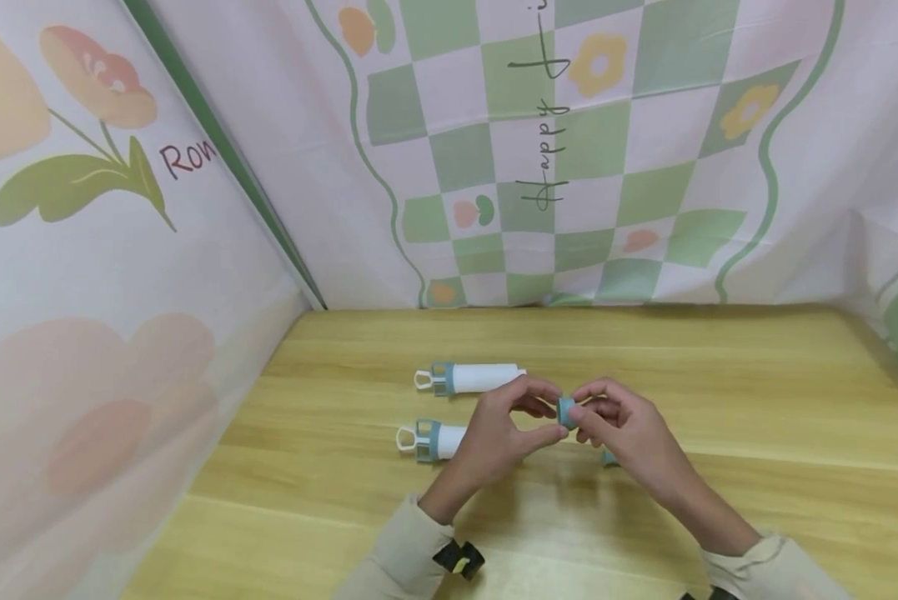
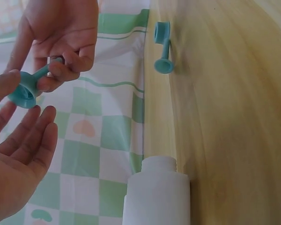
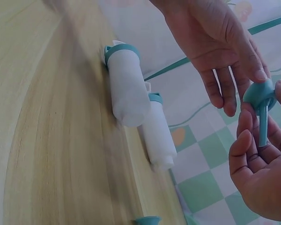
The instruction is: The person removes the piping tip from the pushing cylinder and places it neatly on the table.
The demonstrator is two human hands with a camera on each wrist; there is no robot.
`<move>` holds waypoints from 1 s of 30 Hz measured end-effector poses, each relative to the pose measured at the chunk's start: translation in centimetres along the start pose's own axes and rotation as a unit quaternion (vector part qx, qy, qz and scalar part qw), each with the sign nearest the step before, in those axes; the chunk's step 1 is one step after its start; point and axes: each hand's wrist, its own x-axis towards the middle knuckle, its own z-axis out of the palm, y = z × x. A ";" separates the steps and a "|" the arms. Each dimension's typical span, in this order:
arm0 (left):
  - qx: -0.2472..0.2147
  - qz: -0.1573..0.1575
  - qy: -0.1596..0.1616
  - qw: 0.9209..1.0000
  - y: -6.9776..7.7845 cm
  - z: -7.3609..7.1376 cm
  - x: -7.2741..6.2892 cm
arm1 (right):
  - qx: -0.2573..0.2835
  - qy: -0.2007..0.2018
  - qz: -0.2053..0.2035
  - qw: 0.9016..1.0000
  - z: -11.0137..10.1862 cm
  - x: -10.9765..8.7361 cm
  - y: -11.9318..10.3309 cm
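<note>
Both hands hold a teal plastic piece (image 1: 565, 412), a rounded cup with a thin stem, raised above the table. My left hand (image 1: 497, 433) pinches the cup end between thumb and fingertips. From the other side, the thumb and curled fingers of my right hand (image 1: 639, 437) grip the piece, its stem (image 3: 263, 129) running down by those fingers. A similar teal piece (image 2: 164, 65), with a ring at one end and a small cup at the other, lies on the table, mostly hidden behind the right hand in the head view.
Two white bottles with teal collars and white loop handles lie on their sides on the wooden table (image 1: 306, 475): one farther back (image 1: 486, 377), another nearer (image 1: 449, 442), partly behind the left hand. Patterned cloth (image 1: 606, 167) hangs along the back and left edges.
</note>
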 end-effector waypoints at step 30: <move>-0.021 -0.015 0.027 0.999 -0.2 -1.3 -0.1 | 0.004 0.037 0.012 0.999 -0.7 -0.4 0.5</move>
